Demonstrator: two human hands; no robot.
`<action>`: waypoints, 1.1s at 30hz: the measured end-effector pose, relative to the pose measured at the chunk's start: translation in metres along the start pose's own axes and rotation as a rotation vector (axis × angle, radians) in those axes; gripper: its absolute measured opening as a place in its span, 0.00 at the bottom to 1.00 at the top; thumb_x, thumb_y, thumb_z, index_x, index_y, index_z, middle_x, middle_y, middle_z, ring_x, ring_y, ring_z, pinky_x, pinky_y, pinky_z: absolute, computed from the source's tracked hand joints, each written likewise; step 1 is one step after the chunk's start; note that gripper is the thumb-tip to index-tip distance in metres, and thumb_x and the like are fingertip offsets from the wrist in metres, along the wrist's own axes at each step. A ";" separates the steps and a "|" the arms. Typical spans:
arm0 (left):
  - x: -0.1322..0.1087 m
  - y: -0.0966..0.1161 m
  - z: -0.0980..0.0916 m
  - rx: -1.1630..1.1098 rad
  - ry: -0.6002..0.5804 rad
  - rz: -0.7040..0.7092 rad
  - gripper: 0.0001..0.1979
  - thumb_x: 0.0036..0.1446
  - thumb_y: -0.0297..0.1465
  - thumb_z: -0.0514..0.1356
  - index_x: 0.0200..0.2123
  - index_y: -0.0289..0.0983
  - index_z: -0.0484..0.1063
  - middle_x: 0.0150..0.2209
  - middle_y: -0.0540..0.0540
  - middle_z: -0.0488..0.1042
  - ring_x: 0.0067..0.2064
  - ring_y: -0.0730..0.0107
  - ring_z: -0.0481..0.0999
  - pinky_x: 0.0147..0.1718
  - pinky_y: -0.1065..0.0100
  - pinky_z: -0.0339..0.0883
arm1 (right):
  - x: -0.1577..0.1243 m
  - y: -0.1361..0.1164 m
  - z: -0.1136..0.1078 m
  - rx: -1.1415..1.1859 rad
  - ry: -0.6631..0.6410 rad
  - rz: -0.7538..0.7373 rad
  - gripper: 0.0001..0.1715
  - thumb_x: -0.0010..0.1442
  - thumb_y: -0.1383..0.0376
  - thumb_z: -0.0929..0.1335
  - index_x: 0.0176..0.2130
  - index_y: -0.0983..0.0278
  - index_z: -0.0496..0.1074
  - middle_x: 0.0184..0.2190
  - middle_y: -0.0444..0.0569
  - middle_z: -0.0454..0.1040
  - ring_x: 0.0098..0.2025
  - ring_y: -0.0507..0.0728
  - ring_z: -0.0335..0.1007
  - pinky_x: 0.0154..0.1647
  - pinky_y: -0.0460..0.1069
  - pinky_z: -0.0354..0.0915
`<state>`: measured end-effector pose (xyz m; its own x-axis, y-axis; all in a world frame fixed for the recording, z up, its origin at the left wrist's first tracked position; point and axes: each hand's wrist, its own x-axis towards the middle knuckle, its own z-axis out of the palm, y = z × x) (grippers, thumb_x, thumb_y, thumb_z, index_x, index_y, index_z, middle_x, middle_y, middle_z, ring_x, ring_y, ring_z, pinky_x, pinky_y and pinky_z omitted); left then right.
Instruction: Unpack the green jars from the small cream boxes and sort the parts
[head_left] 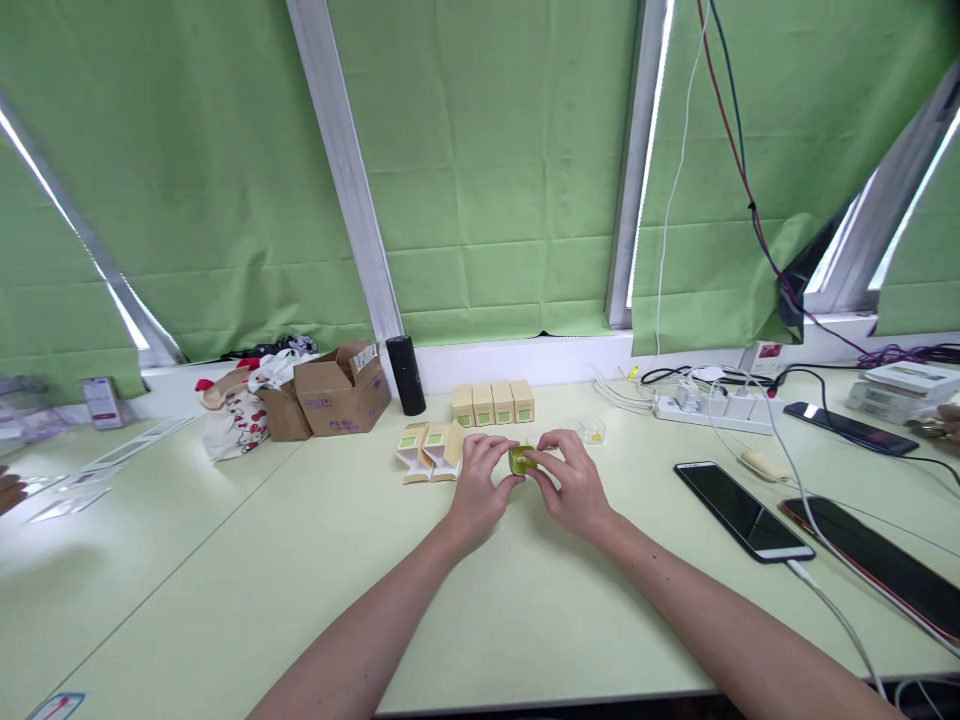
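Between both hands is a small yellow-green, rounded-square case, held just above the table. My left hand grips its left side with thumb and fingers. On the right side, my right hand pinches it, fingertips over its front face. Left of my hands, two cream cartons lie with flaps spread. Behind them, several closed cream boxes with green labels stand in a row. Just past my right hand sits a clear plastic container with something small and yellow in it.
A black cylinder and an open cardboard box stand at the back left. To the right lie a phone on a cable, a second dark phone and a white power strip. Other people's hands show at both edges.
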<state>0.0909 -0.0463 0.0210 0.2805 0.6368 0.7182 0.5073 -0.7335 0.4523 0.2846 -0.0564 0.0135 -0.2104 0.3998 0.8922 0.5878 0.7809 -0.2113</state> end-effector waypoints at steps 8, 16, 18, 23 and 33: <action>-0.004 0.006 0.002 0.118 0.053 0.180 0.23 0.60 0.23 0.66 0.58 0.43 0.72 0.51 0.43 0.75 0.54 0.54 0.66 0.54 0.50 0.71 | 0.002 -0.004 -0.001 -0.181 0.040 -0.040 0.14 0.63 0.75 0.68 0.39 0.59 0.80 0.35 0.50 0.68 0.40 0.59 0.60 0.39 0.54 0.59; -0.005 0.008 0.004 0.157 0.056 0.232 0.22 0.62 0.23 0.64 0.58 0.42 0.72 0.51 0.42 0.76 0.52 0.53 0.67 0.50 0.50 0.72 | 0.003 -0.004 0.001 -0.204 0.044 -0.033 0.13 0.62 0.75 0.68 0.36 0.60 0.79 0.32 0.49 0.69 0.39 0.58 0.59 0.39 0.54 0.55; -0.005 0.008 0.004 0.164 0.054 0.234 0.22 0.62 0.23 0.64 0.58 0.42 0.72 0.51 0.41 0.76 0.52 0.54 0.68 0.50 0.50 0.72 | 0.003 -0.005 0.001 -0.201 0.045 -0.029 0.12 0.62 0.76 0.68 0.35 0.61 0.79 0.32 0.48 0.69 0.38 0.58 0.59 0.39 0.54 0.55; -0.005 0.008 0.004 0.184 0.063 0.237 0.22 0.61 0.23 0.65 0.57 0.42 0.72 0.50 0.42 0.77 0.51 0.55 0.68 0.49 0.51 0.73 | 0.004 -0.005 0.002 -0.205 0.040 -0.033 0.12 0.64 0.75 0.67 0.34 0.62 0.77 0.30 0.48 0.69 0.37 0.58 0.59 0.38 0.54 0.55; -0.003 0.010 0.004 0.208 0.101 0.217 0.23 0.59 0.21 0.65 0.56 0.42 0.73 0.49 0.42 0.77 0.51 0.54 0.68 0.49 0.51 0.73 | 0.005 -0.005 0.002 -0.249 0.024 -0.089 0.10 0.63 0.75 0.67 0.35 0.62 0.74 0.31 0.48 0.71 0.38 0.58 0.58 0.40 0.54 0.55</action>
<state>0.0984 -0.0543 0.0209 0.3229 0.4366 0.8397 0.6034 -0.7785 0.1727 0.2788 -0.0573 0.0177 -0.2527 0.3209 0.9128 0.7425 0.6692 -0.0297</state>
